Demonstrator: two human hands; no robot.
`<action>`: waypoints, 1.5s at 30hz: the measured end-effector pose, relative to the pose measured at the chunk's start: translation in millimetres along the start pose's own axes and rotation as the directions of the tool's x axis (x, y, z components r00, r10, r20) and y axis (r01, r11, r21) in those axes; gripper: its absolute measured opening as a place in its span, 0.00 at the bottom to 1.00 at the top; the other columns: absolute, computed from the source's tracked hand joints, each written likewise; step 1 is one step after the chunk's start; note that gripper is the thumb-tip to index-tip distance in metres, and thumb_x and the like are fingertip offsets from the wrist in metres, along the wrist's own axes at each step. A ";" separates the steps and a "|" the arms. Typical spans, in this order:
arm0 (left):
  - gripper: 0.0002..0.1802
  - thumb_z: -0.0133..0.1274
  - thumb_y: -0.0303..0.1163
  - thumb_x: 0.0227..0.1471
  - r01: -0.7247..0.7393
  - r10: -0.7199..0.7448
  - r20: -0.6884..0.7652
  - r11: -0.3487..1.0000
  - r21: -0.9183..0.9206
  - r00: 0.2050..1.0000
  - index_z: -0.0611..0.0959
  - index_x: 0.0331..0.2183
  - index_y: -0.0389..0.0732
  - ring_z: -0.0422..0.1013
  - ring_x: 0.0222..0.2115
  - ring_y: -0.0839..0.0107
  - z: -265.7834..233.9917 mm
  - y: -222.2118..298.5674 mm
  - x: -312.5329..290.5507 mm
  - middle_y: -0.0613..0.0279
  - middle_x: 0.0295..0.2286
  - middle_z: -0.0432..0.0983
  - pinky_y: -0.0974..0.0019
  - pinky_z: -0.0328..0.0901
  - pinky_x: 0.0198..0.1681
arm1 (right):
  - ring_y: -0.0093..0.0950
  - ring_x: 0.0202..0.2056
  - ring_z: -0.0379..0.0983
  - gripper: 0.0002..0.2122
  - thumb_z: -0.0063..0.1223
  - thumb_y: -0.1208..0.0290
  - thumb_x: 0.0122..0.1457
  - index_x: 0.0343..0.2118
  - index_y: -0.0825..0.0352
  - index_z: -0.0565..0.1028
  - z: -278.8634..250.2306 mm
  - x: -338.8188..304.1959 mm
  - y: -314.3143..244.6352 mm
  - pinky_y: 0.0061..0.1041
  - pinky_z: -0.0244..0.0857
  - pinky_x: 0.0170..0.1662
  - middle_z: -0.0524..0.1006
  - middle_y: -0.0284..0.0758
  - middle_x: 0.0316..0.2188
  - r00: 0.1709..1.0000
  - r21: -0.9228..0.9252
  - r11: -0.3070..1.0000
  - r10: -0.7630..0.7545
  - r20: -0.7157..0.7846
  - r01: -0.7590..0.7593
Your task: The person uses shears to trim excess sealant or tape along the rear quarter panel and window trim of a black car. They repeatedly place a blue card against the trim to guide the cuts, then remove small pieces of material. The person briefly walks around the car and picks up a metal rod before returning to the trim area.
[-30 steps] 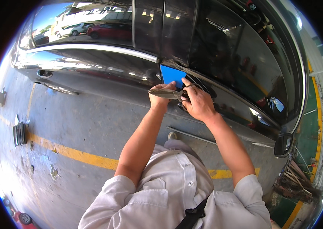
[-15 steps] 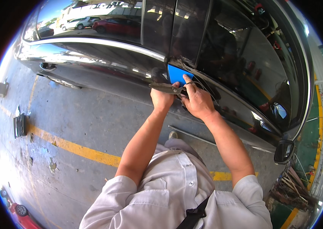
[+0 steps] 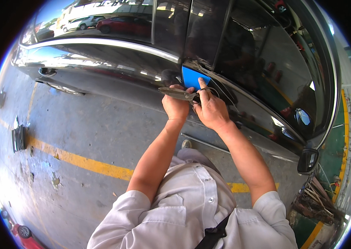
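Observation:
A flat, bright blue piece of sheet (image 3: 194, 77) lies against the dark car door (image 3: 142, 68), just below the window line. My left hand (image 3: 176, 108) is closed at its lower edge, the thumb on the blue sheet and the other fingers mostly hidden. My right hand (image 3: 212, 110) holds a pair of scissors (image 3: 177, 93) by the dark handles, its index finger stretched out onto the blue sheet. The scissor blades point left, across the top of my left hand. Scuffed, damaged trim (image 3: 198, 64) shows right above the sheet.
The door mirror (image 3: 308, 161) juts out at the right. A thin rod (image 3: 204, 143) lies on the floor near my shoe (image 3: 186, 144). A dark stack (image 3: 19, 138) stands at the far left, and a pile of scrap strips (image 3: 314, 203) sits at the lower right.
The view has shifted slightly. Both hands, the scissors and the blue sheet keep nearly the same places, with the right index finger still on the sheet.

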State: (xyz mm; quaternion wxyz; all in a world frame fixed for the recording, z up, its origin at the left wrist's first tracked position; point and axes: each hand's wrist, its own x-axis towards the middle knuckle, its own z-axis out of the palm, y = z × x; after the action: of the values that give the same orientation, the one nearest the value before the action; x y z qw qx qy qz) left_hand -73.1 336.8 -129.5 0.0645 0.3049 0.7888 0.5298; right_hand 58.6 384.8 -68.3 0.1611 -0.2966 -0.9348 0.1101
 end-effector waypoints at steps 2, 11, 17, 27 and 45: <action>0.22 0.75 0.45 0.42 0.001 -0.002 -0.013 0.996 -0.086 1.000 0.82 0.29 0.40 0.79 0.26 0.52 0.0 -1.6 0.1 0.54 0.24 0.81 0.56 0.71 0.31 | 0.50 0.44 0.79 0.24 0.65 0.70 0.55 0.51 0.70 0.68 0.4 -0.4 -1.9 0.43 0.75 0.41 0.63 0.47 0.69 1.000 -0.006 1.000 0.010 -0.004 -0.011; 0.28 0.72 0.33 0.43 -0.376 0.373 -0.063 0.926 -0.032 0.926 0.83 0.48 0.42 0.76 0.33 0.59 -3.5 -6.6 9.9 0.55 0.48 0.78 0.59 0.72 0.33 | 0.49 0.43 0.79 0.24 0.64 0.71 0.54 0.52 0.70 0.67 1.7 0.0 -5.6 0.44 0.76 0.41 0.64 0.49 0.68 1.000 -0.010 1.000 -0.001 -0.020 0.001; 0.31 0.63 0.35 0.50 -0.615 0.602 0.143 0.735 0.284 0.785 0.80 0.57 0.42 0.72 0.38 0.57 -13.0 -3.9 18.1 0.56 0.63 0.67 0.57 0.71 0.40 | 0.48 0.44 0.79 0.23 0.64 0.71 0.55 0.50 0.71 0.67 -3.9 0.6 -4.0 0.43 0.76 0.43 0.66 0.49 0.66 1.000 0.008 1.000 -0.019 -0.012 0.019; 0.33 0.63 0.39 0.51 -0.687 0.638 0.255 0.660 0.304 0.727 0.78 0.59 0.42 0.76 0.30 0.61 -21.6 -6.8 31.3 0.62 0.63 0.67 0.58 0.74 0.34 | 0.48 0.45 0.79 0.22 0.64 0.70 0.56 0.50 0.71 0.68 -4.8 0.9 -2.6 0.43 0.75 0.44 0.66 0.49 0.66 1.000 0.023 1.000 -0.008 -0.004 0.008; 0.31 0.64 0.35 0.51 -0.729 0.676 0.273 0.653 0.206 0.684 0.79 0.56 0.35 0.80 0.44 0.53 -20.5 -13.3 35.8 0.52 0.63 0.67 0.57 0.76 0.44 | 0.46 0.41 0.81 0.16 0.62 0.68 0.58 0.44 0.69 0.70 -3.1 -2.3 1.2 0.42 0.76 0.41 0.70 0.48 0.63 0.991 0.047 0.996 -0.067 -0.119 0.073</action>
State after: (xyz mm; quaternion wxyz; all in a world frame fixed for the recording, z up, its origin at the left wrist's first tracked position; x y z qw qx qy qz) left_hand -116.1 336.7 -124.4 -0.1251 0.6376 0.6700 0.3592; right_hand 62.2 384.8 -66.3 0.2271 -0.2655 -0.9304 0.1108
